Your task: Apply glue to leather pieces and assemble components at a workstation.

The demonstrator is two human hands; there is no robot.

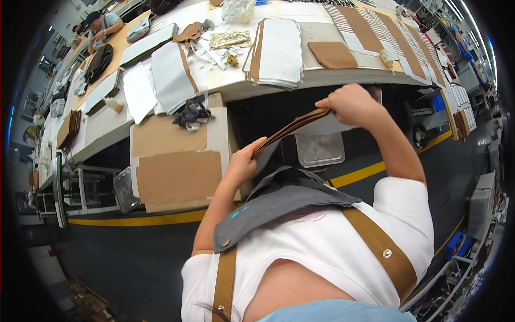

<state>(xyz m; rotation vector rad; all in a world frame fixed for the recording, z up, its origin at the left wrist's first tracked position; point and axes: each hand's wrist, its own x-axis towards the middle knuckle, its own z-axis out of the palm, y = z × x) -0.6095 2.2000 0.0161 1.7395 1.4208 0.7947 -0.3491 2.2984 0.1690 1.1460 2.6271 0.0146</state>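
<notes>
Between my two hands, in front of my apron, hangs a thin stack of brown sheets (292, 126), seen mostly along its upper edge. My left hand (244, 162) pinches the near left corner of the stack. The far right corner is gripped by my right hand (351, 105), raised higher, so the stack slopes up to the right. Pale faces show below the brown edge. The material of the sheets I cannot make out. On the bench beyond lie a stack of white sheets with a brown strip (276, 52) and a folded brown piece (332, 55).
A cardboard box (179, 174) stands at the left, with crumpled dark plastic (193, 114) on it. Below the bench is a grey stool seat (320, 149). White panels (173, 72), scraps and a bottle (113, 104) lie on the bench. Another person (102, 29) works far left.
</notes>
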